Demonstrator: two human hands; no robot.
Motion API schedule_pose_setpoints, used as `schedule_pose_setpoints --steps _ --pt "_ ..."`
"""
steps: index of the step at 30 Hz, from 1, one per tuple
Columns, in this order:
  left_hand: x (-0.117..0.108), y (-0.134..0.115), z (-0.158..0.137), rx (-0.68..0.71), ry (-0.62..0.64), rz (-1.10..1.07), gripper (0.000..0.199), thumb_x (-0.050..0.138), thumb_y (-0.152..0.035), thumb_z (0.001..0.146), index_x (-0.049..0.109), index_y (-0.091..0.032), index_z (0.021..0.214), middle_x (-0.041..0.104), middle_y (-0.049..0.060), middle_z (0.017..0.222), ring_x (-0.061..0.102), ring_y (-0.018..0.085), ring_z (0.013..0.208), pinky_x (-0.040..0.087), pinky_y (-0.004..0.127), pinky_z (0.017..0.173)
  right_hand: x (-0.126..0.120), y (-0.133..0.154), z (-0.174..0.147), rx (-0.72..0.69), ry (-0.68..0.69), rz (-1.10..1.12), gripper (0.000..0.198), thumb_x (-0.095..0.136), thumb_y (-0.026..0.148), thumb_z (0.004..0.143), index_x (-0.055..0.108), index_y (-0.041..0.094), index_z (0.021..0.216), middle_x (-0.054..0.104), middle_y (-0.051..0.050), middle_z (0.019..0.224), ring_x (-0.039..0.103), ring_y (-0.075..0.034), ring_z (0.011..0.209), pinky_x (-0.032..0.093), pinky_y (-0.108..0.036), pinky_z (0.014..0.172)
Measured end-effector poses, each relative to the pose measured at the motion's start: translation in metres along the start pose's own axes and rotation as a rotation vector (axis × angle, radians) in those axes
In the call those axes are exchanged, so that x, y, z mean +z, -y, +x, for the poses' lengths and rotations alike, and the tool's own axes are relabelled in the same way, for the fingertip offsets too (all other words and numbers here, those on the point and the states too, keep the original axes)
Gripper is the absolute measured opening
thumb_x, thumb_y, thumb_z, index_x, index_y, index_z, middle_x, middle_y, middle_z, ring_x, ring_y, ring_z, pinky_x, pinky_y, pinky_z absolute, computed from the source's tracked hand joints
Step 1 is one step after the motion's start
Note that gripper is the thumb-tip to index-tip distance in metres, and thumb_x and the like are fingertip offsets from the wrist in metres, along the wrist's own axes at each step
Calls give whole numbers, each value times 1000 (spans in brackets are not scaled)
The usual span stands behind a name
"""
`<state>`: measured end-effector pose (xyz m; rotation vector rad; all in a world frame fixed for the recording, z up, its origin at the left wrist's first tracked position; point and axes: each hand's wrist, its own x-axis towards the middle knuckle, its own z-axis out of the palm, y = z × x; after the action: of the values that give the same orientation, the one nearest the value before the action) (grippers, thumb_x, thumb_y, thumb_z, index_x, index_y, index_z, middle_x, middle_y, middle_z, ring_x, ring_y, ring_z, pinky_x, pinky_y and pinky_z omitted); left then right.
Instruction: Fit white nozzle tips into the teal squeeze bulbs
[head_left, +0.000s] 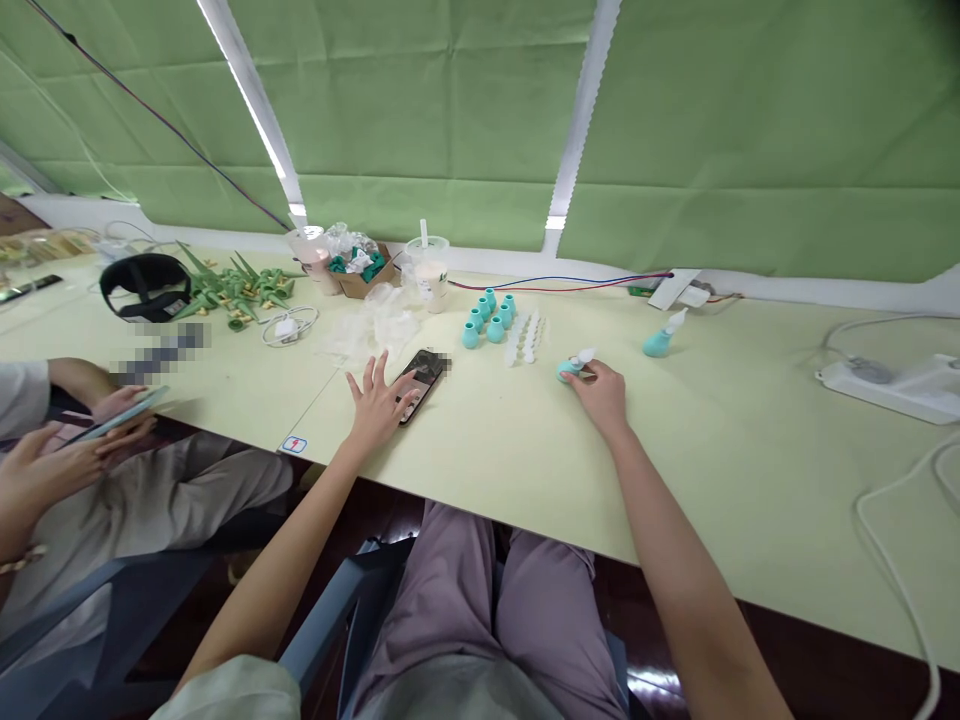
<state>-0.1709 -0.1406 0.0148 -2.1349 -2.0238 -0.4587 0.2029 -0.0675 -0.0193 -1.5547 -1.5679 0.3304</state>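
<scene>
My left hand (376, 405) has its fingers spread, with one fingertip over the screen of a phone (424, 375) lying on the table. In my right hand (602, 393) is a small teal bulb with a white nozzle (568, 370), gripped between thumb and fingers at the tabletop. Another teal bulb with a white tip (658, 344) stands farther right. Several teal bulbs without nozzles (496, 328) stand grouped between the phone and my right hand. Beside them lie rows of small white translucent nozzles (531, 338).
A lidded cup with a straw (427, 275), crumpled clear plastic bags (371, 325) and a cardboard box (365, 283) are at the back. Left are a white charger with cable (287, 328), green plant-like pieces (240, 290), a black headset (146, 287) and a seated person holding a phone. A power strip (896, 385) lies right.
</scene>
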Motion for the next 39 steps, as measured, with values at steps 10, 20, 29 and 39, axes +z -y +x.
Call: schedule_pose_setpoints --steps 10,20,29,39 --pt "3 -1 0 16 0 -22 46 35 -51 88 51 -32 127 14 4 152 9 34 139 -4 65 105 1 -2 1 -21 4 10 35 62 40 72 67 17 98 70 -8 93 63 -19 70 49 -32 73" --pt "0 2 32 36 47 -58 46 27 -49 91 46 -33 129 16 5 150 7 31 139 4 61 107 0 -1 1 -23 12 9 34 62 40 72 67 18 97 70 -8 92 64 -20 72 49 -33 75" --pt "10 -1 89 174 156 -108 46 26 -48 91 54 -33 124 19 3 149 7 32 139 10 56 109 0 -2 2 -15 9 -6 34 62 42 72 66 17 95 69 -8 92 63 -19 69 49 -33 73" --pt "10 20 79 131 227 -116 47 25 -48 91 55 -34 123 25 1 147 9 31 138 13 53 110 -1 0 2 -56 17 -5 30 62 39 74 66 18 95 69 -7 94 64 -19 73 48 -32 75"
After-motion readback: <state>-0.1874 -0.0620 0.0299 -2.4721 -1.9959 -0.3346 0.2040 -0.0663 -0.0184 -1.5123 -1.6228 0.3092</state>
